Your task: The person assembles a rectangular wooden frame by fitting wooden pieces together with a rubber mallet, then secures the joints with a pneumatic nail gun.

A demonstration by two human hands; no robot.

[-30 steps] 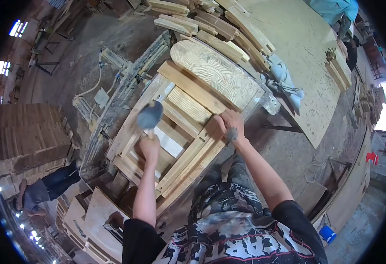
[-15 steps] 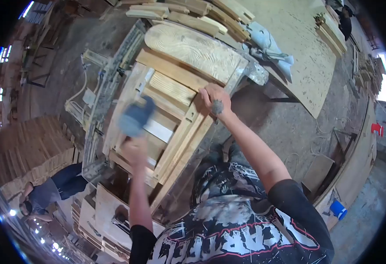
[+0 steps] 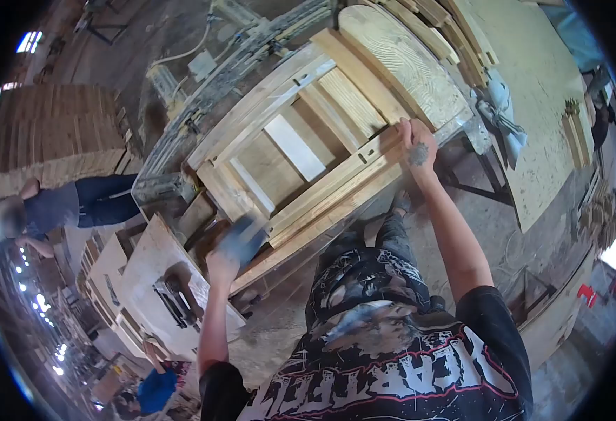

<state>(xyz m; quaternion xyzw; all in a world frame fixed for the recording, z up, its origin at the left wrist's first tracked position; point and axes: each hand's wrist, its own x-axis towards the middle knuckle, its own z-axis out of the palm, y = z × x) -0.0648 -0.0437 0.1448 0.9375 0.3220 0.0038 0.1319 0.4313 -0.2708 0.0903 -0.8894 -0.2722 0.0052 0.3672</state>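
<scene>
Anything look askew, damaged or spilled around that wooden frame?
No spill or clear damage shows. One oddity: a dark gap between the ribbed panel and the frame's long rail, near the right hand; that joint may not be fully closed.

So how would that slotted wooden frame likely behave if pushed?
The wooden frame would probably stay stiff rather than flop, since its rails are straight, thick timber bridged by crosspieces. It looks fairly heavy for its size, though the wide openings should save some weight. Lying flat and broad, it seems likelier to slide or pivot than tip or roll.
</scene>
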